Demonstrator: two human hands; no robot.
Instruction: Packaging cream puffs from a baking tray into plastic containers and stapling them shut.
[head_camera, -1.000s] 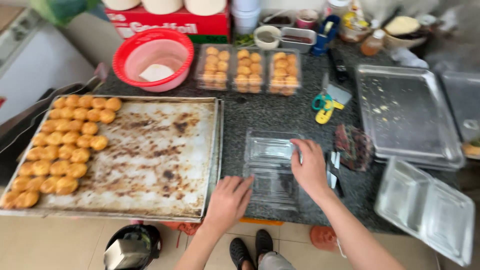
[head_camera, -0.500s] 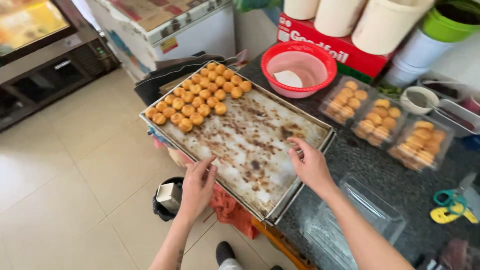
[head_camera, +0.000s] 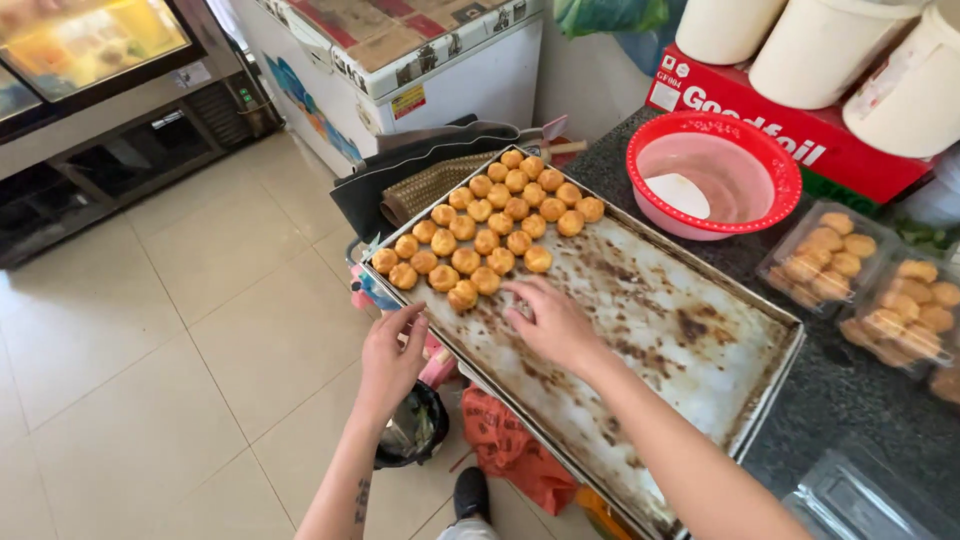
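Fingers of the right hand (head_camera: 552, 325) lie spread and loose on the stained baking tray (head_camera: 690, 340), their tips just beside the nearest golden pastry balls (head_camera: 487, 228), grasping nothing. Left hand (head_camera: 392, 352) curls its fingers against the tray's near edge, over the tiled floor. Red bowl (head_camera: 713, 175) and filled clear plastic boxes (head_camera: 865, 285) sit past the tray on the dark counter (head_camera: 850, 400).
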